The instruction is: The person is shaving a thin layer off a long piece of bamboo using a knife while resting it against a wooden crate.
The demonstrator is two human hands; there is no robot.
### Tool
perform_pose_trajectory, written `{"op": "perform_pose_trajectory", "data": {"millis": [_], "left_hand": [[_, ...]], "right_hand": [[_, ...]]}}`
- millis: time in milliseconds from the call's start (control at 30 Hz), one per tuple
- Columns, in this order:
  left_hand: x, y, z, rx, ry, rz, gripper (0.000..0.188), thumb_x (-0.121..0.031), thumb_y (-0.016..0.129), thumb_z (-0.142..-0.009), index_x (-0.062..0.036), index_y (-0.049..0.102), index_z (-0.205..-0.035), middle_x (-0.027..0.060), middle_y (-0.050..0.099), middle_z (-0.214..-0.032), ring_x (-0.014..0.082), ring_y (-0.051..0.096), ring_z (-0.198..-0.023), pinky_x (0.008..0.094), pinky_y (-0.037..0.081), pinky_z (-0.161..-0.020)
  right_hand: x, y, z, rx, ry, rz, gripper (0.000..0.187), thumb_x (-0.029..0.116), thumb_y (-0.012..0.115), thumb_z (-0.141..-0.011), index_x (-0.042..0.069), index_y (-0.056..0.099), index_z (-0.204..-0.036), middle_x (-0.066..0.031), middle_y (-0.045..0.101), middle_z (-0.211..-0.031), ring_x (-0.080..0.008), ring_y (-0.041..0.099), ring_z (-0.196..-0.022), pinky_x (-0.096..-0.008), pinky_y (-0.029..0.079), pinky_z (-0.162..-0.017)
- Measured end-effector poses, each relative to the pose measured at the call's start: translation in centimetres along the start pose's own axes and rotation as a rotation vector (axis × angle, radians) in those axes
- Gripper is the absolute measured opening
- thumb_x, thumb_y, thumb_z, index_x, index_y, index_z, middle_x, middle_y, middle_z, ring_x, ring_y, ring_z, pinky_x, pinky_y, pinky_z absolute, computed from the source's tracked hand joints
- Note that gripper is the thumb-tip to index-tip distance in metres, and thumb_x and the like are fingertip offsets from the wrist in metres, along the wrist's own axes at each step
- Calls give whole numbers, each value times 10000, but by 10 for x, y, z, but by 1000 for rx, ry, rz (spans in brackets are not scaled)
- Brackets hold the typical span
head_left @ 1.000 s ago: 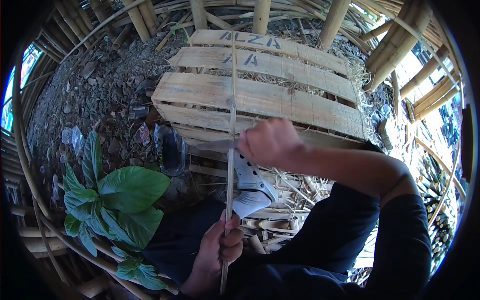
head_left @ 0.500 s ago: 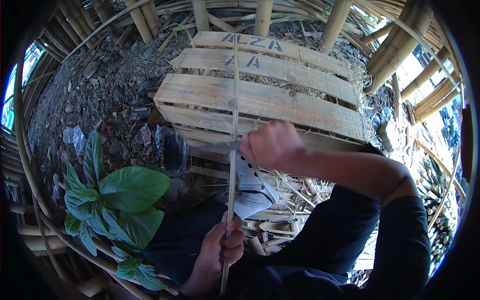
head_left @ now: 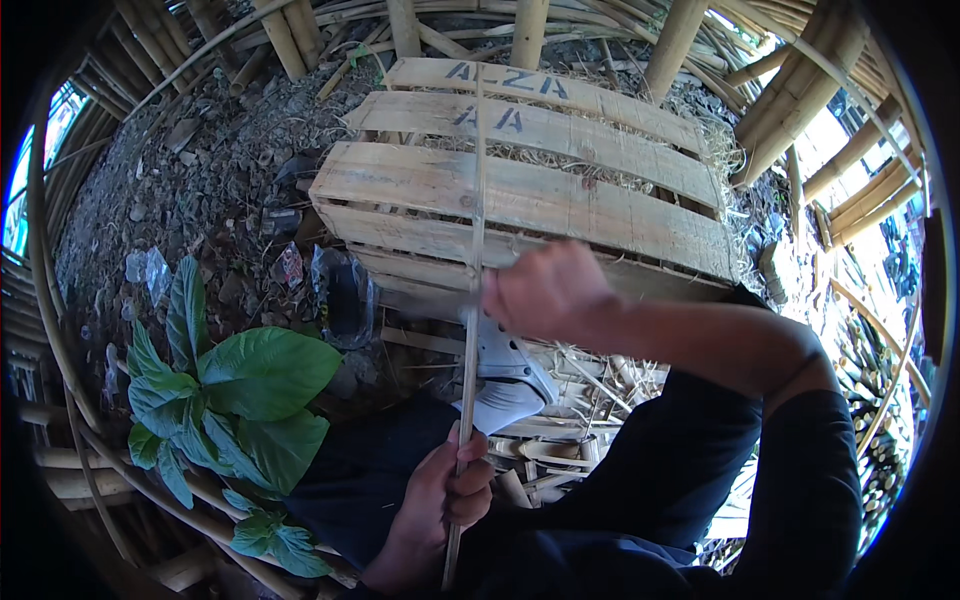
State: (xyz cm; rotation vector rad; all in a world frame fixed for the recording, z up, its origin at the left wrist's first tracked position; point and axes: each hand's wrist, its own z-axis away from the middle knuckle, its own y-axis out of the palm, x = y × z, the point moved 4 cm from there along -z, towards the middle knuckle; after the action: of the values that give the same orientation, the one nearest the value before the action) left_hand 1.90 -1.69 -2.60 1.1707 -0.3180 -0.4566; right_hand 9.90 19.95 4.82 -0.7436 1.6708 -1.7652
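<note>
A long, thin bamboo strip (head_left: 480,170) runs from near my lap away over a wooden crate. My left hand (head_left: 447,497) is closed round its near part, thumb uppermost. Beyond it, my right hand (head_left: 550,290) is a fist beside the strip, gripping a knife. The knife's blade (head_left: 440,308) points left across the strip and is smeared by motion; its handle is hidden in the fist. Just below that fist is my grey clog (head_left: 510,360), at the crate's near side.
The slatted wooden crate (head_left: 400,180) has straw-like shavings between its boards. A broad-leaved green plant (head_left: 270,375) grows at left, beside bamboo poles. Upright bamboo posts (head_left: 527,35) stand behind the crate. Bamboo offcuts (head_left: 560,450) lie under my legs, and cut stems (head_left: 880,470) are stacked at right.
The strip's far part has shifted slightly right, and the knife blade is more blurred. Both hands keep their grips, in nearly the same places.
</note>
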Motion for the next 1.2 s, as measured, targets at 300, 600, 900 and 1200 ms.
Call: {"op": "perform_pose_trajectory", "data": {"millis": [300,600,900,1200], "left_hand": [[-3,-2,1,2,5,13,258,-325,301,-1051,-165,396,-872,-83,205,-530,10,134,-353,206,101,-292],[-3,-3,2,98,-53,16,316,-407,271,-1051,-180,400,-873,-80,235,-563,24,143,-381,211,113,-323],[-1,2,7,-90,7,-28,270,-330,302,-1051,-162,402,-863,-78,213,-539,6,121,-358,201,94,-300],[-8,5,7,-154,78,-143,268,-332,305,-1050,-164,405,-866,-86,211,-538,6,110,-359,203,95,-299]], "right_hand": [[12,15,7,-14,-172,8,465,348,405,-960,99,600,-620,-87,610,-572,-263,634,-539,-419,548,-561],[7,1,3,137,-45,34,417,285,448,-936,113,578,-579,-63,579,-520,-235,573,-430,-410,518,-467],[-7,-2,-2,90,111,44,484,375,425,-966,74,625,-643,-77,629,-597,-228,661,-565,-388,534,-539],[7,1,12,-72,-127,0,418,344,482,-923,113,634,-609,-75,604,-537,-268,626,-479,-411,540,-519]]}}
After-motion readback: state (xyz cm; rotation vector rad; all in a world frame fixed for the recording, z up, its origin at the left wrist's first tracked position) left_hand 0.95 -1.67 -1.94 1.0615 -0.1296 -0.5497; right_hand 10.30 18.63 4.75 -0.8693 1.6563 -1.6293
